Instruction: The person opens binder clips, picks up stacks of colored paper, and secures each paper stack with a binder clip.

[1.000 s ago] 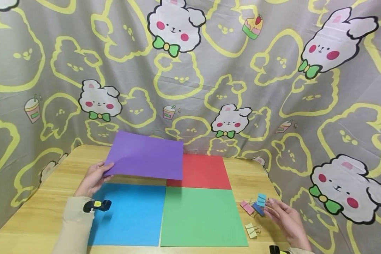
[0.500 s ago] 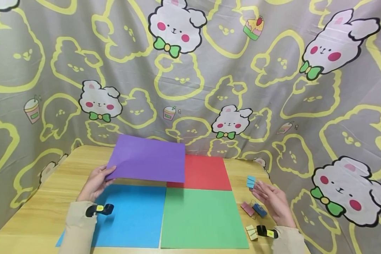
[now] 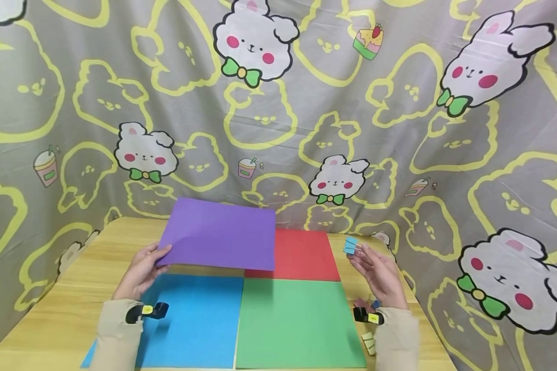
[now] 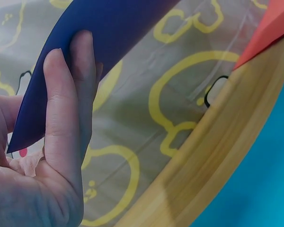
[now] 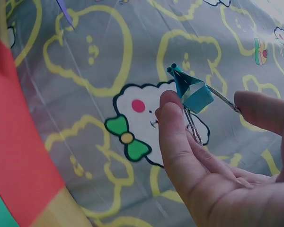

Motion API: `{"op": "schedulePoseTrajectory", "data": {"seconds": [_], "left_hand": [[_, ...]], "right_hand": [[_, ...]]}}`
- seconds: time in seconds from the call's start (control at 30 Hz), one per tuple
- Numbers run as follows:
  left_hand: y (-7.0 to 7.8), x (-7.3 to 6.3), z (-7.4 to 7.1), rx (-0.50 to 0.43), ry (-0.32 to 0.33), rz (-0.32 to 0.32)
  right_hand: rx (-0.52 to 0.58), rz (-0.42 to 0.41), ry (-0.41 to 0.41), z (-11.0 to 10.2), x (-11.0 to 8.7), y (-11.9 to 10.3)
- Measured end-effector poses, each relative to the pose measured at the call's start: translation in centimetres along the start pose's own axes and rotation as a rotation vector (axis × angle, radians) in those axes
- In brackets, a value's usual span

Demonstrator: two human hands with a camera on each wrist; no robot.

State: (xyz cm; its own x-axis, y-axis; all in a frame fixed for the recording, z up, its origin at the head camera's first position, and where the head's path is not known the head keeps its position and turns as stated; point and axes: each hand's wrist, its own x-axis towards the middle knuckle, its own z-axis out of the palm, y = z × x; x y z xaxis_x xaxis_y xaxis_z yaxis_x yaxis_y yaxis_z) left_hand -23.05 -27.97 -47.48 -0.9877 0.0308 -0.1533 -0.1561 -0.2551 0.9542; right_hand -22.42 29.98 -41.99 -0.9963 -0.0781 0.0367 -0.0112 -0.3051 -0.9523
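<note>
My left hand (image 3: pixel 141 270) pinches the left edge of a purple sheet of paper (image 3: pixel 220 234), lifted above the table and tilted. In the left wrist view the thumb lies on one side of the sheet (image 4: pixel 118 33) and the fingers on the other. A light blue binder clip (image 3: pixel 350 246) is held by its wire handles in my right hand (image 3: pixel 378 273), apart from the purple sheet. The right wrist view shows the thumb on one handle and fingers at the other; the clip (image 5: pixel 198 99) has nothing visible in its mouth.
Blue (image 3: pixel 192 319), green (image 3: pixel 299 322) and red (image 3: pixel 306 255) sheets lie on the wooden table (image 3: pixel 60 309). Near the right forearm are a yellow binder clip (image 3: pixel 369 342) and partly hidden pink (image 3: pixel 362 303) and dark blue clips. A patterned curtain (image 3: pixel 269 129) hangs behind.
My right hand has lifted the light blue binder clip off the group of clips and carried it left and farther back. The left hand and purple sheet have shifted only slightly.
</note>
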Motion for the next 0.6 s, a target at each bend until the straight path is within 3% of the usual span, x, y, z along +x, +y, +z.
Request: {"op": "schedulePoseTrajectory", "data": {"seconds": [0.13,0.4,0.6], "left_hand": [[0.1,-0.2,0.2,0.001,-0.004,-0.009],[0.2,-0.3,0.6,-0.001,-0.006,-0.003],[0.3,-0.3,0.8,0.003,-0.02,0.005]], "right_hand": [[0.053,0.029,0.005,0.7,1.0,0.5],[-0.065,0.118,0.147,1.8,2.4,2.3],[-0.101,0.133,0.205,2.1,3.1,3.6]]}}
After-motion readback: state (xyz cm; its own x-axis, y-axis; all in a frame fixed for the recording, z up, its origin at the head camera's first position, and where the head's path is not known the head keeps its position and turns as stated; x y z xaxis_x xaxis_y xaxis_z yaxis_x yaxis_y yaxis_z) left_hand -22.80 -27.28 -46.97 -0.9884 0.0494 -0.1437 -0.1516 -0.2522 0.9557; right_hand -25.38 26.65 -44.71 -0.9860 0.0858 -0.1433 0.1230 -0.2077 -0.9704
